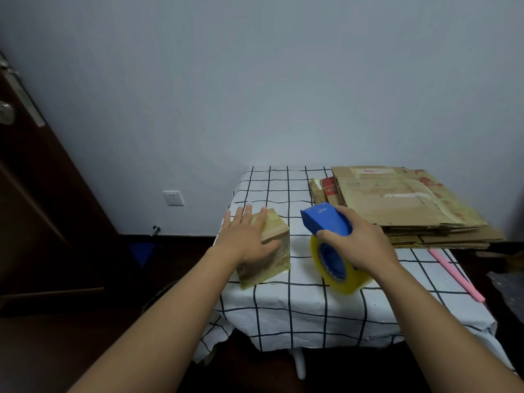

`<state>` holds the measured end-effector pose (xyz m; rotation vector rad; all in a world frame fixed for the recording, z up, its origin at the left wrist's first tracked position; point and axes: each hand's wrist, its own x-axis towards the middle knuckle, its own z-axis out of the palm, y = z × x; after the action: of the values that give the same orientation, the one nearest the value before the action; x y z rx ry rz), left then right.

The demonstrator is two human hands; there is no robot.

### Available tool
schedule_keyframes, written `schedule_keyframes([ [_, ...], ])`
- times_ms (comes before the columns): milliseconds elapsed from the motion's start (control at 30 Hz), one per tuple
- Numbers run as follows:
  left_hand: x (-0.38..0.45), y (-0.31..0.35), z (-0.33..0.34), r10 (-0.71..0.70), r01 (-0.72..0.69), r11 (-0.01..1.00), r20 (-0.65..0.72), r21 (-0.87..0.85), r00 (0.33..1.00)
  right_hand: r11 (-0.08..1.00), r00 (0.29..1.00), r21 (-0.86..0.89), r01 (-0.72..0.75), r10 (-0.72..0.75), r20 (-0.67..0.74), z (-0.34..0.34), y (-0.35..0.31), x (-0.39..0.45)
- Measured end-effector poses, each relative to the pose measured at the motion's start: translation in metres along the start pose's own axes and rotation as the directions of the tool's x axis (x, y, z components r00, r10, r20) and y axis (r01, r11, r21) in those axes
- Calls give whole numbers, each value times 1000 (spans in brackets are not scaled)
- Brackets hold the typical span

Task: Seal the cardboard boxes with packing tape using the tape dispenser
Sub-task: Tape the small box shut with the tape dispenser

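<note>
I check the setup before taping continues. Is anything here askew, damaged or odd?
The small box sits turned at an angle to the grid of the tablecloth, under the left hand. The pink stick lies by the right table edge. Nothing looks spilled.

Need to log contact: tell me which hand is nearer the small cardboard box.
Left. The left hand rests flat on the small cardboard box; the right hand is apart to its right, gripping the tape dispenser.

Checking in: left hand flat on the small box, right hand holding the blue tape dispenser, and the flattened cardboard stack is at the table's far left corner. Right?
Not quite. The head view shows the flattened cardboard stack at the far right, not left. Otherwise correct: left hand lies flat on the small box, and right hand holds the blue tape dispenser.
</note>
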<state>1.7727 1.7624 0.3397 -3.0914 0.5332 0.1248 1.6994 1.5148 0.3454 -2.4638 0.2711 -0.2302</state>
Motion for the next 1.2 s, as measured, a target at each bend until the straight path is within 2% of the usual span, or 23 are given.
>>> schedule_keyframes([
  [100, -4, 5, -9, 16, -30, 996, -162, -81, 987, 997, 997, 34, 71, -71, -5, -11, -6, -6],
  [167, -7, 11, -19, -38, -77, 942, -332, -328, 943, 990, 992, 65, 127, -127, -12, -19, -9, -12],
  [200, -10, 14, -26, -105, -105, 863, -378, -495, 920, 984, 987, 80, 160, -159, -17, -22, -10, -16],
  [267, -15, 20, -40, -212, -141, 605, -329, -784, 920, 968, 974, 106, 227, -226, -18, -25, -12, -23],
  [367, -24, 26, -53, -131, -66, 312, -112, -948, 985, 941, 952, 143, 306, -306, -21, -27, -13, -31],
  [400, -26, 27, -54, -81, -20, 239, -40, -971, 996, 932, 944, 151, 329, -330, -18, -27, -14, -33],
  [467, -30, 27, -53, -8, 43, 166, 42, -985, 999, 914, 928, 166, 370, -373, -11, -27, -16, -35],
  [567, -35, 25, -51, 64, 60, 110, 67, -992, 996, 889, 906, 193, 416, -423, -2, -27, -19, -36],
  [667, -39, 22, -50, 80, 62, 136, 73, -989, 994, 867, 890, 225, 444, -455, -4, -27, -22, -37],
  [733, -41, 20, -50, 95, 72, 113, 83, -991, 992, 858, 889, 258, 444, -457, -10, -26, -23, -37],
  [867, -42, 17, -53, 95, 145, -114, 134, -983, 986, 849, 891, 301, 435, -453, -10, -24, -23, -37],
  [900, -42, 17, -54, 87, 162, -139, 151, -977, 985, 847, 890, 303, 437, -456, -7, -23, -23, -37],
  [1000, -40, 15, -56, 65, 197, -102, 191, -975, 979, 845, 886, 305, 439, -463, 9, -22, -23, -37],
  [1200, -34, 13, -56, -13, 188, 116, 188, -975, 982, 860, 881, 258, 441, -470, 59, -21, -23, -39],
])
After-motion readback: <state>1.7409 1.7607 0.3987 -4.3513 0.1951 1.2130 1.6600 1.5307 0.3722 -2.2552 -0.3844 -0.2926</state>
